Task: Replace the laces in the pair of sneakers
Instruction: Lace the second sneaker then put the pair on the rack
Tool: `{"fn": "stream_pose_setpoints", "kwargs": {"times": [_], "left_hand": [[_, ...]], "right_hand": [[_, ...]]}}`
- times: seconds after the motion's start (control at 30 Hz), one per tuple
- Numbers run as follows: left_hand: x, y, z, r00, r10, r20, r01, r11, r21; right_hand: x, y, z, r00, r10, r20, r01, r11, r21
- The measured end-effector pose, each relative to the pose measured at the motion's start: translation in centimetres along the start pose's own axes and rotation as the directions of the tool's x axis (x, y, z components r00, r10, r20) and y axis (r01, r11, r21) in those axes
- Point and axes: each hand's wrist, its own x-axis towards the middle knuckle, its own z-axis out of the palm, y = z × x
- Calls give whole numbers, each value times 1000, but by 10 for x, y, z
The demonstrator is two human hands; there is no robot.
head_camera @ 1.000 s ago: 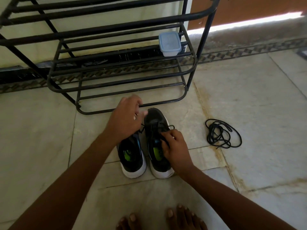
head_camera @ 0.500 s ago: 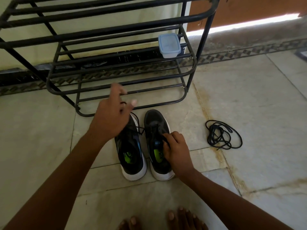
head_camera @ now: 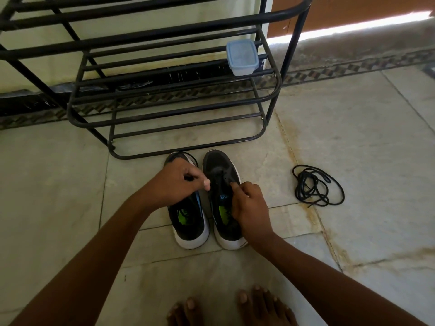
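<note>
Pale stone-tile floor (head_camera: pixel 353 142) with brownish stains along the grout lines, and a patterned border strip runs along the wall at the back. Biggest thing on it is a black metal shoe rack (head_camera: pixel 164 95), just bare tube shelves, standing right behind the shoes so its bottom rail nearly touches the toes. Only thing on the rack is a small clear plastic container (head_camera: pixel 242 58) with a bluish lid, sitting at the right end of a middle shelf. The person's bare toes (head_camera: pixel 235 309) poke in at the bottom edge.

Now the sneakers: left sneaker (head_camera: pixel 188 212) and right sneaker (head_camera: pixel 222 203) sit side by side on the floor, toes pointing at the rack, black uppers, white soles, green insoles showing. A loose black lace (head_camera: pixel 315 185) lies in a messy coil on the tiles well off to the right of the pair.

Left hand (head_camera: pixel 179 181) hovers over the front of the left sneaker, fingers curled and pinching a dark lace end (head_camera: pixel 189 177). Right hand (head_camera: pixel 249 205) is on the right sneaker, fingers curled at the eyelets on the tongue's edge; can't tell exactly what it's gripping there.
</note>
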Motion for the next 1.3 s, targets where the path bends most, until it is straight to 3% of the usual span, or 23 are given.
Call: {"fn": "stream_pose_setpoints", "kwargs": {"times": [0.17,0.23,0.37,0.47,0.53,0.63,0.7,0.8,0.93,1.0,1.1,1.17,1.3], "left_hand": [[-23,-1,33,949,-83,303,41,989,145],[-33,-6,50,942,-60,331,-20,972,233],[-41,-5,67,956,5,292,-120,919,376],[-40,12,54,972,-5,235,-116,859,498],[-28,19,42,998,42,56,-66,817,573],[9,1,32,970,110,-218,82,693,716],[33,-18,31,976,36,-214,145,627,766],[51,-33,29,990,-19,-140,127,555,822],[52,-31,33,988,34,-154,100,622,776],[50,-29,35,980,54,-193,99,705,702],[41,-19,22,958,28,-285,79,931,356],[33,-5,6,963,-17,-269,41,995,86],[13,26,-28,952,146,-271,-109,983,146]], "right_hand": [[0,-1,3,999,-14,-33,13,999,-35],[0,0,3,999,-14,-36,13,1000,-25],[1,0,4,1000,-2,-26,1,1000,-17],[0,-1,3,1000,12,-7,-12,1000,-9],[0,-1,2,1000,15,-6,-15,1000,-5],[1,-1,1,1000,25,13,-25,1000,-8],[1,-1,1,999,25,21,-25,1000,-7],[1,-1,0,1000,13,24,-13,1000,1],[1,1,2,1000,13,19,-13,1000,-3],[1,2,2,1000,6,16,-6,1000,-4],[2,2,2,1000,3,14,-3,1000,2],[1,4,2,1000,1,6,-1,1000,0],[0,6,2,999,10,43,-11,999,33]]}}
